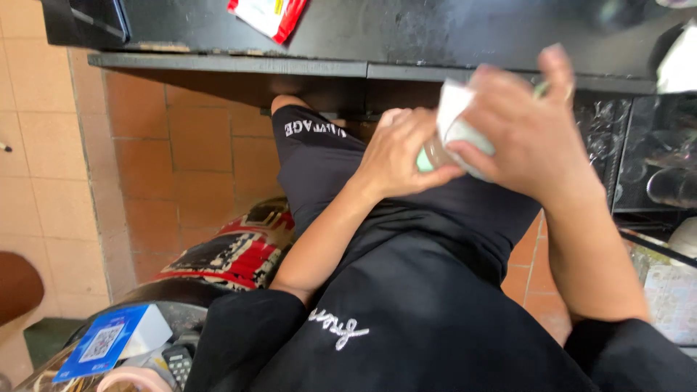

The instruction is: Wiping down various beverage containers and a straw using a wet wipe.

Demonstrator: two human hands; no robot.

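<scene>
Right of centre in the upper frame, your left hand [399, 156] gripped a small jar [443, 149] from below while your right hand [526, 134] clasped its top, pinching white paper [454, 101]. Its contents were hidden. A red-and-white packet [268, 14] lay on the black counter [435, 33] above.

Red-white packet [267, 16] on counter; blue card [102, 343] lower left.

Black counter [239, 64] far; red-white packet [270, 14] on it. Terracotta floor tiles [192, 167] left. Blue code card [102, 343] near left.
</scene>
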